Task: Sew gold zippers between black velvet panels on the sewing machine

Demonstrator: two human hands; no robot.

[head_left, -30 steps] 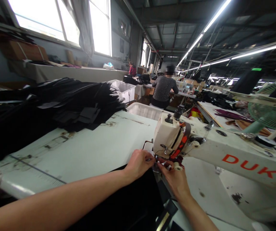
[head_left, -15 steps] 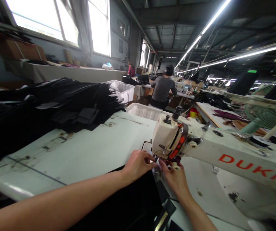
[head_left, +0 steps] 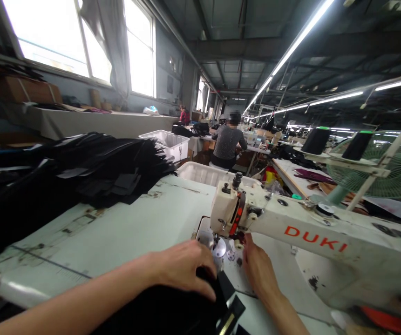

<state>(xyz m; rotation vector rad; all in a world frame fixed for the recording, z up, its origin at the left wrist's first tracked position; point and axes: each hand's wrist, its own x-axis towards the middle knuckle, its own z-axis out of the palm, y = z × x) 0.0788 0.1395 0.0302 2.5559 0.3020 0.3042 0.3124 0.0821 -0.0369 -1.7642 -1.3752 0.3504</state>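
A white sewing machine [head_left: 277, 228] marked DUKI stands in front of me, its needle area lit over a round metal plate. My left hand [head_left: 186, 265] is just in front of the needle, above black fabric [head_left: 158, 307]. Its thumb and fingers are apart in a curve, with nothing visible between them. My right hand [head_left: 258, 263] reaches up to the right side of the machine head, beside a small cream knob [head_left: 238, 244]. Its fingertips are by a dark red piece and partly hidden, so their grip does not show. A black strip with a gold zipper [head_left: 227, 323] lies at the lower edge.
A large pile of black cut pieces [head_left: 116, 167] covers the table's left side. White plastic bins [head_left: 203, 173] stand behind the table. A person [head_left: 228, 142] sits farther back. Thread cones [head_left: 317, 140] and a green fan [head_left: 392, 163] stand at the right.
My left hand has drawn back from the needle toward me and its fingers have parted. My right hand has shifted from the needle to the machine head's right side. The camera view has tilted upward.
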